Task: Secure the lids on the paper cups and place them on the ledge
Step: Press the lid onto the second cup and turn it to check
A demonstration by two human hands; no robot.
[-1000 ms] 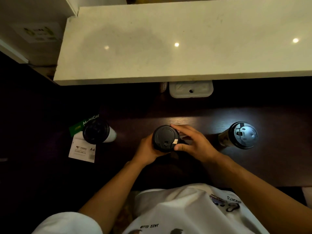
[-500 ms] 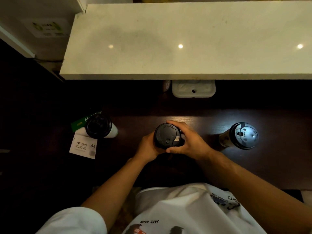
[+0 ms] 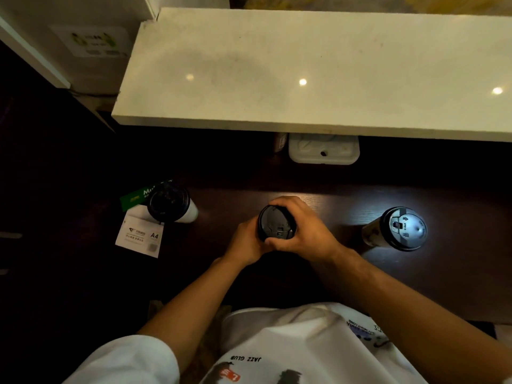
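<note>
On the dark wooden counter [image 3: 346,200] three paper cups stand in a row, and the middle paper cup with a black plastic lid [image 3: 277,223] sits directly in front of the person, where both hands can reach it squarely. The left hand [image 3: 245,241] wraps the cup's near-left side below the rim, probably to brace the cup so it cannot slide or tip while the lid is worked. The right hand [image 3: 304,231] curls over the lid's far and right edge, fingers arched around the rim and thumb at the near edge, a hold that suits pressing the lid down around its circumference until it seats; whether it has snapped home cannot be told from above. So both hands are together, clamped on this one cup. To the left, well apart, a white paper cup with a black lid [image 3: 169,202] stands on a white paper packet marked A4 [image 3: 140,236], and to the right a lidded paper cup caught in bright light [image 3: 403,228] stands alone; both look already capped. The pale stone ledge [image 3: 304,65] runs above and behind the counter, with none of the cups on it, so placing appears to be the remaining work. A white plastic box [image 3: 324,148] tucks under the ledge's front edge.
</note>
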